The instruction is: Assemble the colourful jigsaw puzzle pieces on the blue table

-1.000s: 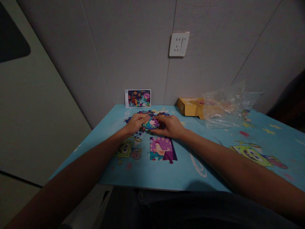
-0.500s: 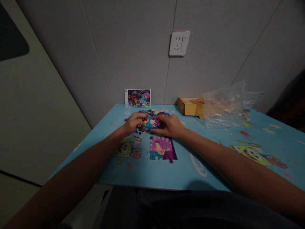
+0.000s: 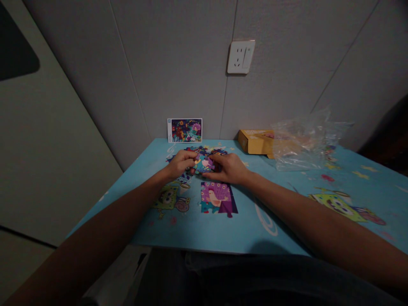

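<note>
Pinching one puzzle chunk (image 3: 204, 163): left hand (image 3: 180, 163) (right hand (image 3: 230, 168)).

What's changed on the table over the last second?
Very little. The left hand has drawn its fingers back slightly on the puzzle pieces held between both hands; the right hand keeps its grip. The joined puzzle block, picture card, yellow box and plastic bag lie where they were.

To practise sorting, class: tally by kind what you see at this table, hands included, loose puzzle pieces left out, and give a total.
Hands: 2, left hand and right hand
Joined puzzle sections: 2, held puzzle section and flat puzzle section
Picture card: 1
Yellow box: 1
Clear bag: 1
Wall socket: 1
Total: 8
</note>
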`<state>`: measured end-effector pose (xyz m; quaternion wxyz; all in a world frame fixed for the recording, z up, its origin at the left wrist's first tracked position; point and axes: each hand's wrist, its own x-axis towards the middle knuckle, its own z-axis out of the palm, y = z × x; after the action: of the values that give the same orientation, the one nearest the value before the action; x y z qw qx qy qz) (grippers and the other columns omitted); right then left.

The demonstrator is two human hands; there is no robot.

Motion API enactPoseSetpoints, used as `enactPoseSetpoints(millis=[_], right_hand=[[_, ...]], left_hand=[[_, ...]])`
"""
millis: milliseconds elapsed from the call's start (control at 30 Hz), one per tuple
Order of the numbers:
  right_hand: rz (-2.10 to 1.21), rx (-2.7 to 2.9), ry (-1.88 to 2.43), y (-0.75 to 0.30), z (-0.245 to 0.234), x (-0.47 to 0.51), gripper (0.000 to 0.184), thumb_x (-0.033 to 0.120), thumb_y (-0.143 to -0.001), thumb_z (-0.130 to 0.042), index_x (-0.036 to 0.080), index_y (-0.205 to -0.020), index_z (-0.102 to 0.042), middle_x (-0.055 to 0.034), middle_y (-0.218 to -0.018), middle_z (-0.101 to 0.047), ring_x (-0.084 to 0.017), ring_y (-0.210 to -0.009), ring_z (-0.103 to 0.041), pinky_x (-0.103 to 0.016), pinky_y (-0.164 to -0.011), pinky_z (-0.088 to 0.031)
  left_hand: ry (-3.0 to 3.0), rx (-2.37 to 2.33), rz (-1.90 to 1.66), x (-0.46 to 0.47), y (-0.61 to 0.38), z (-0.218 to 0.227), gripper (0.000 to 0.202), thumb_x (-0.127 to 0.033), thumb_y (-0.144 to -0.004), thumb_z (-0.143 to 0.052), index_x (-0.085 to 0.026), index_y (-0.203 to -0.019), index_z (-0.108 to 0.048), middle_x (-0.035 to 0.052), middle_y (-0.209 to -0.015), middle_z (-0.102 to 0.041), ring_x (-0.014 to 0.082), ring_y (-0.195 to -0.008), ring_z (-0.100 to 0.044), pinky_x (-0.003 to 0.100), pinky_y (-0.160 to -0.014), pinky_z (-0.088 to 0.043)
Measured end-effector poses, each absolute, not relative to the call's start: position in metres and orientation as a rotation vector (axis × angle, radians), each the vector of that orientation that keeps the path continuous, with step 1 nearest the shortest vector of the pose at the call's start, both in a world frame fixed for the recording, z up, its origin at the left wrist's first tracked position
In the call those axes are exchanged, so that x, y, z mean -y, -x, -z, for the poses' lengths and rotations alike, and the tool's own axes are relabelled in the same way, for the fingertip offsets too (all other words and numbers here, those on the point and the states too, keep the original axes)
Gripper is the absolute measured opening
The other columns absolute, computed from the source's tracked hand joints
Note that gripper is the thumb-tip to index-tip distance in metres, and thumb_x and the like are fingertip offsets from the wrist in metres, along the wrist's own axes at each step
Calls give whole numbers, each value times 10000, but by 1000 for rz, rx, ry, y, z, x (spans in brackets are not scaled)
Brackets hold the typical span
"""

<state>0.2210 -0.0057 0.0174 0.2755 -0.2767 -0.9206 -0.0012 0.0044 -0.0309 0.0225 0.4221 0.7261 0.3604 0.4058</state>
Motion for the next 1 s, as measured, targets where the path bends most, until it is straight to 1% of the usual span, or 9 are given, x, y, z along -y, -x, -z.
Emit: enactPoseSetpoints(millis=[100,333,533,833,1000], right_hand=[[17,2470,743,-221,-17,6,508,629,-793,-585,162,-977,-665,-26,-639,-593,-152,-570,-509,-297,-554,-318],[54,2473,722,-220,-17,7,508,615,-813,-567,148,-990,-662,-34,-664,-629,-155,-579,-544,-292,-546,-332],[65,2480,736,-221,-17,7,494,628,-817,-549,177,-986,-659,-35,-686,-633,-154,-584,-542,-289,-560,-329],[54,2488,749,-219,-19,11,507,637,-813,-552,169,-970,-665,-37,-662,-624,-156,-585,-536,-285,-567,-300],[57,2491,755,-219,-19,12,524,651,-816,-538,166,-963,-671,-32,-644,-608,-151,-573,-516,-286,-563,-283]], left_hand=[[-1827,-909,-1019,31,-5,-22,172,-303,-659,-533,-151,-583,-506,-24,-491,-482,91,-443,-459,211,-445,-327],[-1819,-958,-1025,31,-7,-24,172,-296,-641,-522,-162,-544,-478,-32,-452,-470,91,-417,-451,210,-430,-326],[-1771,-984,-1041,33,-9,-25,185,-299,-638,-525,-163,-525,-468,-32,-445,-466,86,-400,-449,207,-411,-315],[-1723,-1026,-1057,32,-10,-23,230,-306,-636,-541,-173,-495,-417,-45,-434,-416,65,-368,-410,195,-380,-290],[-1754,-1025,-1041,33,-9,-24,249,-321,-647,-541,-173,-486,-421,-36,-417,-434,64,-361,-401,190,-374,-282]])
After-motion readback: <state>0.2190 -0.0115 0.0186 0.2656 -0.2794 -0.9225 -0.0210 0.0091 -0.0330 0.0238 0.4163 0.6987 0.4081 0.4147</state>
